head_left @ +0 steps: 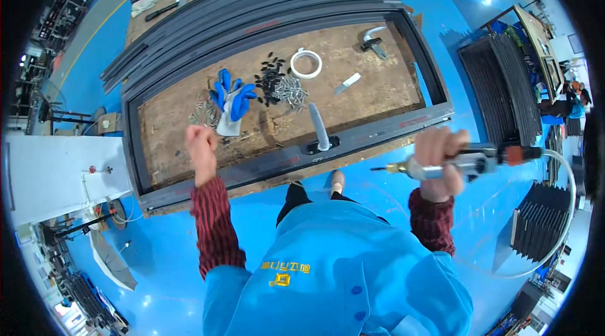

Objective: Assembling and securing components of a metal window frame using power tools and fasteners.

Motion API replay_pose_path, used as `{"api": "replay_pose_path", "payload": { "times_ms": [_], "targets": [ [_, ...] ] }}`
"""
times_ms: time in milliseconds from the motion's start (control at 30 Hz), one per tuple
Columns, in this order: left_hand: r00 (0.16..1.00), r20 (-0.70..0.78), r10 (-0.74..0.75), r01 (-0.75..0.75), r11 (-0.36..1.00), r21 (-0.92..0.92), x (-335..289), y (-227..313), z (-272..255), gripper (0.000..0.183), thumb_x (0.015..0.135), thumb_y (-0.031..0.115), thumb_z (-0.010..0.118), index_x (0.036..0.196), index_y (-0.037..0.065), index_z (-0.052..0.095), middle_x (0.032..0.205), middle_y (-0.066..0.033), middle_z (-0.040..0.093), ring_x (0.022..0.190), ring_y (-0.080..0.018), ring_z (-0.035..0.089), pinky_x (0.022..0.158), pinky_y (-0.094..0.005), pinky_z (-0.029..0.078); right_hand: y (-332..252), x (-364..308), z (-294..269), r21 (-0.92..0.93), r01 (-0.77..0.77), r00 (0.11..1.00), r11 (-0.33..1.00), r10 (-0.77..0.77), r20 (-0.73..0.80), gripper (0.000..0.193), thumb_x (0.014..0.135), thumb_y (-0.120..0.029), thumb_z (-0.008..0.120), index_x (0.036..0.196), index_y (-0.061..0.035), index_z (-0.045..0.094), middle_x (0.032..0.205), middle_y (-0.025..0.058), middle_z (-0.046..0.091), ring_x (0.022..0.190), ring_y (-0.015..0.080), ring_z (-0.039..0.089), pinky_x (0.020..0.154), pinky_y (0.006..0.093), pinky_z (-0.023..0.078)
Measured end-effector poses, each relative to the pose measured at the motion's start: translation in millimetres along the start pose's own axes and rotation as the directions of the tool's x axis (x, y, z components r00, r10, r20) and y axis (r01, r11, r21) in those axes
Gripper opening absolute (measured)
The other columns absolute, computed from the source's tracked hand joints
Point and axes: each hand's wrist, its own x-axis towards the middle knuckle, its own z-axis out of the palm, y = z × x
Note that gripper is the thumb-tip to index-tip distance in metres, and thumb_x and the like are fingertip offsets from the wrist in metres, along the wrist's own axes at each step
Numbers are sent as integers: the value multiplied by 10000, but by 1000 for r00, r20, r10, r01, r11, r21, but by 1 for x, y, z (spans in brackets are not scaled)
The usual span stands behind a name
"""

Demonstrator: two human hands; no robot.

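1. The workbench (pixel 387 84) has a brown wooden top, worn and stained, standing on a glossy blue floor (pixel 170 254)
2. On it lies a dark grey rectangular frame (pixel 372 131), its near bar running along the bench's near edge; a grey lever handle (pixel 319 127) stands up from a black plate on that bar
3. The right hand (pixel 439 154), held beyond the frame's near right corner, has its fingers wrapped round a silver and black power tool (pixel 476 163), whose narrow tip points left, clear of the frame; a pale hose (pixel 572 188) curves down from its back end
4. The left hand (pixel 201 147) is above the near bar with fingers curled in; whether they hold anything small, I cannot tell
5. Inside the frame are blue and white gloves (pixel 231 103), silver screws (pixel 290 92), black pieces (pixel 270 74), a white tape roll (pixel 319 64), a white-handled blade (pixel 348 83) and a second lever handle (pixel 373 39)
6. Long dark strips (pixel 252 5) lie across the bench's far side
7. Around the room, a white table (pixel 57 175) stands at left, and stacked dark lengths (pixel 501 87) fill space at right
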Motion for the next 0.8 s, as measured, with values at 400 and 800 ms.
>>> {"api": "replay_pose_path", "payload": {
  "times_ms": [400, 800],
  "targets": [
    [554, 734, -393, 831, 320, -455, -162, 42, 190, 189, 984, 124, 615, 1086, -31, 651, 933, -107, 672, 726, -124, 556, 582, -221, 438, 59, -36, -1, -154, -36, 989, 987, 13, -150, 198, 826, -146, 612, 975, -111, 487, 796, 61, 495, 679, 173, 430, 599, 311, 359],
    [458, 854, -246, 853, -148, -500, -162, 26, 213, 261, 1011, 181, 599, 1010, -74, 655, 845, -134, 676, 667, -140, 592, 530, -200, 466, 61, -33, -12, -207, 23, 990, 978, -51, -132, 192, 842, -139, 591, 997, -111, 482, 799, 58, 498, 675, 167, 419, 588, 308, 351]
  ]
}}
